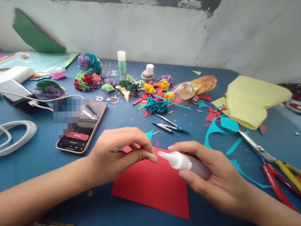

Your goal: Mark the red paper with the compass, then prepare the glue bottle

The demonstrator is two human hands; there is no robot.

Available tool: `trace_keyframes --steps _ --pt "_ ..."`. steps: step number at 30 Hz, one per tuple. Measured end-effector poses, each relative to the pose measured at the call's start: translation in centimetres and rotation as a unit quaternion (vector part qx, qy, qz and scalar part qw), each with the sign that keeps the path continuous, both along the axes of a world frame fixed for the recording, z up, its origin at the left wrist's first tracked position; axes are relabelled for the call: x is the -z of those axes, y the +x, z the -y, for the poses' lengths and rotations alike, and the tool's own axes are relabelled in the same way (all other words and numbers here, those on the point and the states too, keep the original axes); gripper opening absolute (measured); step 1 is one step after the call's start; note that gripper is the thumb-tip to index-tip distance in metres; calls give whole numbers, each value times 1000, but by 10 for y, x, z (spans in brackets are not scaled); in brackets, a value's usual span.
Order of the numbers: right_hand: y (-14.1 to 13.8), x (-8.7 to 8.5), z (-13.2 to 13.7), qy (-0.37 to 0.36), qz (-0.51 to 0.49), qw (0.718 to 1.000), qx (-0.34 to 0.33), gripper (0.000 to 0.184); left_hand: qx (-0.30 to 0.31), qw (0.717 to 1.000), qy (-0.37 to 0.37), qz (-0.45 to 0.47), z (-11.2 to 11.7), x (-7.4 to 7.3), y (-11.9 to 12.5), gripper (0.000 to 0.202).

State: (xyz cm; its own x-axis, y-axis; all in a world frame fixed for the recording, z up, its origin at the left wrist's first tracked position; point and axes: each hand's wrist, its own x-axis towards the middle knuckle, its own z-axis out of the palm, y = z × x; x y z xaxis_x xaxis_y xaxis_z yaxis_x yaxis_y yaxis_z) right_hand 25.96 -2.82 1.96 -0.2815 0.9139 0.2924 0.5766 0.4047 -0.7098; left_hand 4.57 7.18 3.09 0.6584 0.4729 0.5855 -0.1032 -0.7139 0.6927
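Head view, blue table (116,127). Right hand (217,180) wrapped around a white glue bottle (184,163); thumb on top, fingers curled beneath; bottle body mostly hidden in the palm, nozzle pointing left. Left hand (117,155) has thumb and fingertips pressed together at the nozzle tip; what they pinch is too small to make out, possibly a scrap of red paper. Both hands hover over a red paper sheet (153,188), its upper edge covered by them. Phone (80,125) lies left of the hands, part of the screen pixelated. Scissors (278,168) lie at right, handles cut off by the frame edge. Yellow paper (251,103) and folded paper flowers (90,72) lie farther back; a pair of compasses (169,126) lies just beyond the hands.
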Motion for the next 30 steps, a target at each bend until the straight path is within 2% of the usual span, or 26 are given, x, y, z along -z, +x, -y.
trace_keyframes --steps 6,9,14,19,24,30 --pt "-1 -2 -1 14 5 1000 9 27 8 999 6 35 0 5 1 23" --pt "-1 -2 -1 14 11 1000 6 26 4 999 -15 30 2 5 1 25" --pt "-2 -1 0 27 18 999 2 29 0 996 -88 12 5 5 0 19" --pt "-3 -1 -2 65 35 997 0 29 20 993 -117 -19 1 1 1 8" --pt "-3 -1 -2 82 47 996 5 27 33 997 -68 5 0 1 2 8" --pt "-4 -1 -2 94 58 994 9 24 25 998 59 -11 0 -3 -2 8"
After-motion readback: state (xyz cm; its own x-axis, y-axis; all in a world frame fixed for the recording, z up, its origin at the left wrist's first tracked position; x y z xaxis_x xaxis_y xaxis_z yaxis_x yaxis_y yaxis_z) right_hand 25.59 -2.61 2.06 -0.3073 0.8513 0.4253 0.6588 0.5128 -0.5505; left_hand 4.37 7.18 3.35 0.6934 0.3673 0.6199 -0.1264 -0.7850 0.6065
